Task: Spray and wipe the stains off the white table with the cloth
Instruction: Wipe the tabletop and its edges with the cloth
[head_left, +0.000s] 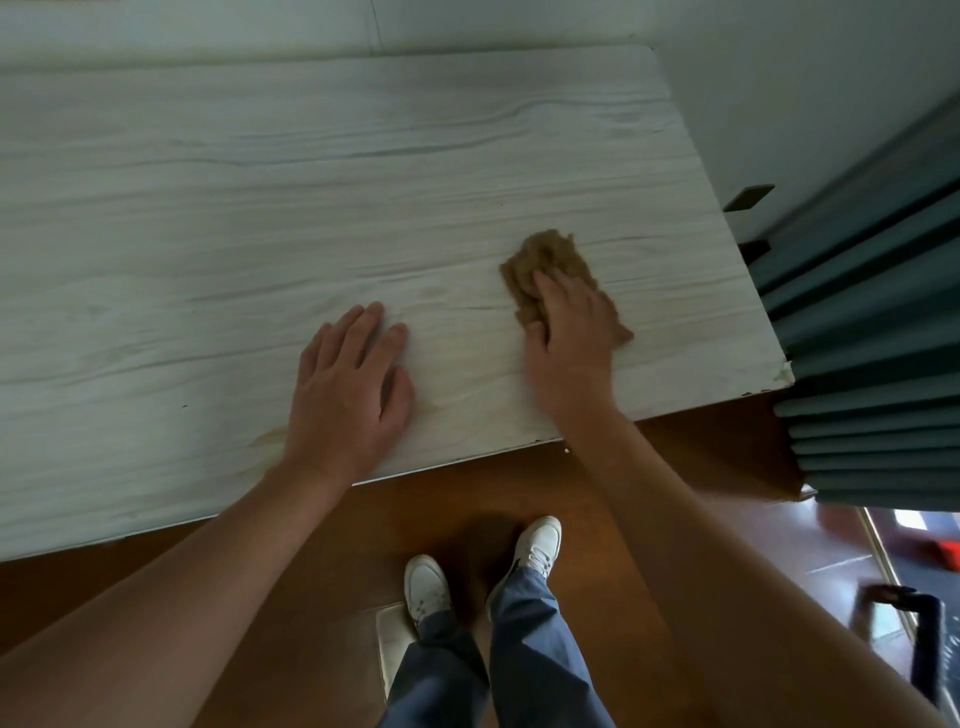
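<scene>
Brown and crumpled, the cloth (558, 275) lies on the table (260, 208) toward its right end, bunched into a pad, probably so that pressure lands on one small patch at a time. On top of it the right hand (571, 332) presses palm down, fingers laid over the near part and the thumb curled against its left edge, a hold that suits pushing the cloth about rather than lifting it. Left of it, apart from the cloth, the left hand (350, 384) rests flat and spread on the bare top, holding nothing; it looks to be bracing the body while the person leans in. A faint yellowish stain (270, 436) shows near the table's near edge, just left of that wrist, so some wiping seems left to do. No spray bottle is in view. Beyond the table's right end hangs a pleated curtain (872, 332), and below the near edge the brown floor (311, 545) shows.
</scene>
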